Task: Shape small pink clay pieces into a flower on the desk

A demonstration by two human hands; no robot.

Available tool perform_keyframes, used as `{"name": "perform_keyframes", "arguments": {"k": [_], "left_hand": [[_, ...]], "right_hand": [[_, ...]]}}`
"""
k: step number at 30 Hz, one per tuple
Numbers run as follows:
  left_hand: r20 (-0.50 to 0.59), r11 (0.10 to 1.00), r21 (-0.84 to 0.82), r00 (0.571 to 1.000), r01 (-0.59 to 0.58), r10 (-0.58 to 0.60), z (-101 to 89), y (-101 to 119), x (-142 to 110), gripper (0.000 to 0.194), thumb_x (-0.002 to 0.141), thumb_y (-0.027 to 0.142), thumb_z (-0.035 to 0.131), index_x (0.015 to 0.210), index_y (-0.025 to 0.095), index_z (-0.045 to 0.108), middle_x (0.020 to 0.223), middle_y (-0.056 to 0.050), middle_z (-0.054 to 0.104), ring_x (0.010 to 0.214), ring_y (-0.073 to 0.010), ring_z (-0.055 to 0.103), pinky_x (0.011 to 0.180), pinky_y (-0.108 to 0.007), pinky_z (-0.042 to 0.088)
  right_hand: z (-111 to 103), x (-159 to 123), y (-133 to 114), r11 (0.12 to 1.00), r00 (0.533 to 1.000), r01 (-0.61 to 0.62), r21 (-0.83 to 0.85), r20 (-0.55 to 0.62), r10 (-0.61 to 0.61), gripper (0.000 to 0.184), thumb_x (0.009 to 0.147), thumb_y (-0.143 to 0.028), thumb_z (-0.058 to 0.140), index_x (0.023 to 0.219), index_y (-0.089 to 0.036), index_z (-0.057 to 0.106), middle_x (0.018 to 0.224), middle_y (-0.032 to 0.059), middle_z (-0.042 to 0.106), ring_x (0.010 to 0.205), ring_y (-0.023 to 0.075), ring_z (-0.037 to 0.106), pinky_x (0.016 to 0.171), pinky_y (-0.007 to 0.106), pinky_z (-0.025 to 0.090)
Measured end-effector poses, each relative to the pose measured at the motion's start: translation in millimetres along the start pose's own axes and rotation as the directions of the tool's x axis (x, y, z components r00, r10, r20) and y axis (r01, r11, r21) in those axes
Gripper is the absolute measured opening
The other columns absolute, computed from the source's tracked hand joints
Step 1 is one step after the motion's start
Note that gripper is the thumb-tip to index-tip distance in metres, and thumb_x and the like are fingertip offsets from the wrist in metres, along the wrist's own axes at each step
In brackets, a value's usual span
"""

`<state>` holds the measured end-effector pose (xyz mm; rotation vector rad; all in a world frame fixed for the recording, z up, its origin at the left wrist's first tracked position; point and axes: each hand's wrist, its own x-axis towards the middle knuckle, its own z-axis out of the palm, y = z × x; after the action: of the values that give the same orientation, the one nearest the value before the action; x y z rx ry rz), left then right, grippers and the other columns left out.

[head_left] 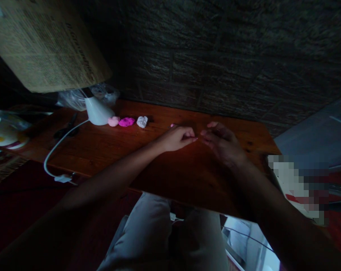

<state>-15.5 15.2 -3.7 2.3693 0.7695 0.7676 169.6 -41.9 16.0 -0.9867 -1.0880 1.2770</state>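
My left hand (178, 138) is over the wooden table, its fingers curled and thumb and forefinger pinched together. Whatever is in that pinch is too small and dim to name. To its right is my right hand (224, 145), slightly blurred, fingers loosely bent and apart with nothing visible between them. The fingertips of both hands face each other across a narrow gap. Left of my hands, along the back of the table, lie a white modelling-clay-like lump (142, 121), a bright magenta lump (126, 122) and a pale pink lump (113, 121).
A lamp with a newsprint shade (54, 49) and white base (98, 111) stands at the back left of the table (102, 150). Scissors (65, 130) and a white cable (50, 154) lie nearby. A white cup-like vessel (0, 131) is far left. Behind rises a dark wall (204, 67).
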Motion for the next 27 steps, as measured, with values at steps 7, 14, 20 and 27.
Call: {"name": "perform_keyframes", "arguments": {"k": [7, 14, 20, 27], "left_hand": [[-0.055, 0.994, -0.103, 0.997, 0.046, -0.051, -0.6, 2.7, 1.0, 0.014, 0.088, 0.027, 0.065, 0.09, 0.014, 0.066, 0.081, -0.004, 0.071, 0.074, -0.013, 0.064, 0.071, -0.026, 0.047], [-0.113, 0.918, -0.394, 0.988, 0.049, -0.102, 3.6, -6.1, 4.9, 0.012, 0.083, 0.024, 0.069, 0.085, 0.012, 0.065, 0.089, -0.006, 0.071, 0.082, -0.0137, 0.066, 0.08, -0.03, 0.051], [-0.117, 0.791, -0.602, 0.967, 0.112, -0.226, 4.5, -8.1, 6.7, 0.016, 0.079, 0.021, 0.072, 0.092, 0.011, 0.067, 0.093, -0.006, 0.072, 0.083, -0.0121, 0.066, 0.084, -0.031, 0.052], [-0.02, 0.65, -0.733, 0.948, 0.202, -0.317, 4.0, -4.0, 6.4, 0.02, 0.086, 0.026, 0.07, 0.098, 0.011, 0.065, 0.089, -0.006, 0.071, 0.081, -0.0116, 0.068, 0.078, -0.028, 0.055]], "right_hand": [[1.1, -4.4, -1.2, 0.998, 0.998, -0.059, 0.018, 0.025, 0.059, 0.036, 0.061, -0.032, 0.088, 0.078, -0.025, 0.057, 0.078, -0.0038, 0.063, 0.072, 0.0118, 0.059, 0.064, 0.026, 0.051], [4.5, -5.6, -2.4, 0.999, 0.999, -0.049, 0.013, 0.003, 0.049, 0.031, 0.061, -0.035, 0.088, 0.076, -0.027, 0.061, 0.081, -0.0027, 0.067, 0.073, 0.0135, 0.061, 0.065, 0.029, 0.053], [0.3, -1.9, -0.4, 0.998, 0.999, -0.035, 0.052, -0.003, 0.035, 0.028, 0.065, -0.036, 0.087, 0.085, -0.028, 0.069, 0.086, -0.0023, 0.071, 0.073, 0.0118, 0.062, 0.065, 0.027, 0.053], [-3.5, 1.4, -1.6, 0.995, 0.999, -0.046, 0.086, -0.001, 0.046, 0.027, 0.062, -0.032, 0.089, 0.084, -0.028, 0.075, 0.088, -0.002, 0.076, 0.088, 0.0147, 0.07, 0.085, 0.03, 0.058]]}}
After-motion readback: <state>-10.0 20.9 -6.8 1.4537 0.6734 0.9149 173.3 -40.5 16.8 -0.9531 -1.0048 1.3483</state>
